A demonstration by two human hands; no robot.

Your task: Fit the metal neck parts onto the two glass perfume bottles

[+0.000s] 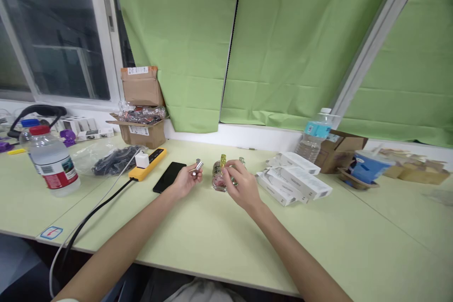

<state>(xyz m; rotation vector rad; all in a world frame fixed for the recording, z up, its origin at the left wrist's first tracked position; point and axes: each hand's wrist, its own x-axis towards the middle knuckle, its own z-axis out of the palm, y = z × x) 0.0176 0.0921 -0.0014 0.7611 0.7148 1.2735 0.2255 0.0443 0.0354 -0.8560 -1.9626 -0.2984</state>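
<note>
My left hand (186, 181) is closed around small shiny silver cylinders (198, 166), held just above the table to the right of the phone. Close by, my right hand (242, 183) has its thumb and fingers drawn together at a small gold cylinder (222, 160), which shows at their left side. Below the gold piece stands a clear round glass-like container (218, 179) with something pinkish in it, partly covered by the right hand. Another silver top (241, 160) peeks out behind the right knuckles; what lies under it is hidden.
A black phone (169, 177) and yellow power strip (147, 164) with cables lie left. Further left stand bottles (53, 165). White boxes (292, 177), a water bottle (314, 137) and a blue cup (368, 166) are right. An open carton (143, 133) stands behind.
</note>
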